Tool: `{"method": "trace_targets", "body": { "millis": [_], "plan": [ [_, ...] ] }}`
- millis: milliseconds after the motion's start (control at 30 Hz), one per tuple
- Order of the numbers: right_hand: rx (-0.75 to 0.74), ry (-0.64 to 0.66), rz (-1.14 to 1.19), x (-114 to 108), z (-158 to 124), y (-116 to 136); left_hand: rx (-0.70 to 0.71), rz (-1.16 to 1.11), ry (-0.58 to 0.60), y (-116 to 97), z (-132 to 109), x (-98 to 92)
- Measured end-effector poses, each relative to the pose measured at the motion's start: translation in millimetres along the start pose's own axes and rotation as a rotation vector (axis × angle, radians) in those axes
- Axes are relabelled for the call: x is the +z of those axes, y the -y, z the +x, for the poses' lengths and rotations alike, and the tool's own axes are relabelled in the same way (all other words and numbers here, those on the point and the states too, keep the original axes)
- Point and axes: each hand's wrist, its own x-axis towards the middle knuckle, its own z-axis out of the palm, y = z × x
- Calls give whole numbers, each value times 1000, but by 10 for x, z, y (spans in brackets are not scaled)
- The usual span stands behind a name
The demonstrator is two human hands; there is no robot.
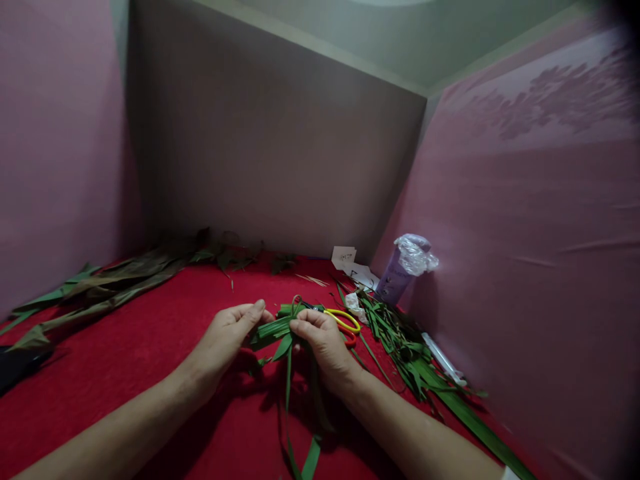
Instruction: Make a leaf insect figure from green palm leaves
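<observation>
Between my two hands is a small bundle of folded green leaves (274, 330), held just above the red cloth. My left hand (235, 330) grips its left end, thumb on top and fingers partly hidden behind. My right hand (320, 340) pinches the right end between thumb and fingers. Long thin leaf strips (289, 387) hang from the bundle toward me. Just behind my right hand lie scissors (353, 322) with a yellow and a red handle loop; their blades are partly covered by the leaves and hand.
Cut green leaves (400, 347) are heaped along the right wall. Behind them stand a purple container (395, 277) with clear plastic on it and white papers (357, 270). Thin sticks (311, 279) lie at the back. Long dry leaves (110, 287) stretch along the left on the red cloth (100, 373).
</observation>
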Motion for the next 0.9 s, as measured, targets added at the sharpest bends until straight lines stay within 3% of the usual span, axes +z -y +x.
{"method": "trace_targets", "body": {
  "millis": [900],
  "plan": [
    [35, -59, 53, -18, 38, -39, -66, -33, 95, 39, -15, -6]
  ]
}}
